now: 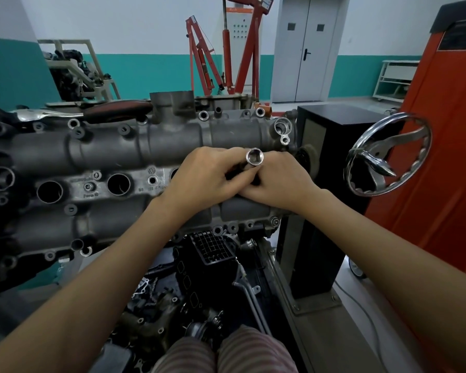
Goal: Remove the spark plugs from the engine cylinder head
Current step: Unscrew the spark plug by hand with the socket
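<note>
No spark plug shows; on the cylinder head point(113, 146) both hands, left point(199, 176) and right point(277, 181), curl around a socket tool point(254, 156) over a right-end well, so extraction seems underway, and next comes a straight lift.

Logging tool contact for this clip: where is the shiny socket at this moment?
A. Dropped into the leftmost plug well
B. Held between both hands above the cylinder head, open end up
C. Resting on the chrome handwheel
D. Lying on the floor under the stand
B: the socket sticks up between the left hand and right hand, whose fingers close around its lower part, over the cylinder head.
</note>
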Available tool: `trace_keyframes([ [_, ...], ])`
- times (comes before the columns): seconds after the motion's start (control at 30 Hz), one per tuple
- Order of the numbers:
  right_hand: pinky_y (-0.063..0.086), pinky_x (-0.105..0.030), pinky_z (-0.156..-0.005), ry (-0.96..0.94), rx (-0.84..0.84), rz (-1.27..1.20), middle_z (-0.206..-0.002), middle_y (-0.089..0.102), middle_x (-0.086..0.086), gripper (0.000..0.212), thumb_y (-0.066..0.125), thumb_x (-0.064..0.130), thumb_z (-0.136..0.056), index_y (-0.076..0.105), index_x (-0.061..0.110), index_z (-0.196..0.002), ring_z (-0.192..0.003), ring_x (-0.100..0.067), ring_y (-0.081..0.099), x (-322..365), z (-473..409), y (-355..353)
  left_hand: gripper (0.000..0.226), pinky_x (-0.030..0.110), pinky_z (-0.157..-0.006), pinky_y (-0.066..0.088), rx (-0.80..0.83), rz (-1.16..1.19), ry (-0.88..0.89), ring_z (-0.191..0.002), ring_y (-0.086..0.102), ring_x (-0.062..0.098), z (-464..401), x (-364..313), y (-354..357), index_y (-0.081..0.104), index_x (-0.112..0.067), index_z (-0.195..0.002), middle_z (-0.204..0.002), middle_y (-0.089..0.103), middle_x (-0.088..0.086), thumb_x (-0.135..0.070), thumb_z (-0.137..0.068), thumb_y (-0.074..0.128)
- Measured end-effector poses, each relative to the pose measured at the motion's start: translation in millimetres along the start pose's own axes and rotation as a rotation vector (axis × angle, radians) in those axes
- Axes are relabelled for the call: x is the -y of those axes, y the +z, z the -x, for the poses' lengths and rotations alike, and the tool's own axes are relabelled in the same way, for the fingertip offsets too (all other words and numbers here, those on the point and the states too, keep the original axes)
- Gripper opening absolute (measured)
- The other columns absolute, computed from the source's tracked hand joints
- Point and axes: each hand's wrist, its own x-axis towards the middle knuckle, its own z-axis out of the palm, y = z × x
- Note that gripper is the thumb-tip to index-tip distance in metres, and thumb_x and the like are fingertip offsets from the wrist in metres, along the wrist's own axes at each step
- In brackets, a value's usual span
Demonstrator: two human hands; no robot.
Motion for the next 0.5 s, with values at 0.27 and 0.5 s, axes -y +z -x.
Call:
trace_keyframes([
  [0.27,0.029,-0.023,-0.049,-0.032,-0.015,0.061,-0.062,0.064,-0.005,0.044,0.036,0.04,-0.078,0.065,0.008,-0.082,-0.054,-0.025,0.059,1.2,1.3,0.2,0.039,0.038,-0.048,0.039,0.041,0.005,-0.008,-0.05,0.045,0.021,-0.3,0.6,-1.4,0.043,-0.005,-0.065,-0.055,0.045,0.0,-0.039,-0.084,0.048],
  [0.5,0.032,-0.023,-0.048,-0.002,-0.027,0.007,-0.063,0.062,-0.002,0.043,0.04,0.044,-0.076,0.06,0.007,-0.084,-0.056,-0.023,0.06,2.6,1.3,-0.8,0.018,0.028,-0.048,0.038,0.003,-0.014,0.006,-0.053,0.048,0.019,0.1,-2.1,1.0,0.036,-0.022,-0.073,-0.063,0.044,-0.012,-0.027,-0.084,0.05],
])
